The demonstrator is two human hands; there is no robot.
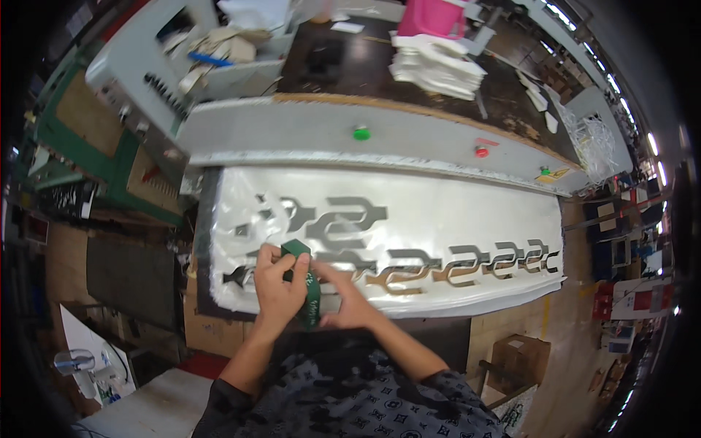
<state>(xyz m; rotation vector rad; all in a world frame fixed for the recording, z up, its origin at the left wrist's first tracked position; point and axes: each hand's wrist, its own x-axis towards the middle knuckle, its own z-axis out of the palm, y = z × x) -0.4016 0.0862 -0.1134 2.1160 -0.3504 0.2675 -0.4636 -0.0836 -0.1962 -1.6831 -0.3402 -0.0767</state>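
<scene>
Over the front left of a white sheet stack, my left hand is closed round a dark green cutting die with pale handwritten marks on its side. My right hand grips the same die from the right, its fingertips partly hidden behind it. The die is held upright and tilted, close to my body. Fork-shaped openings run in a row along the sheet's near side, with several more behind them. Loose, crinkled clear film lies at the sheet's left end.
Behind the sheet stands a grey press beam with a green button and a red button. On the dark tabletop above it sit a pile of white cut pieces and a pink bin. A cardboard box is at lower right.
</scene>
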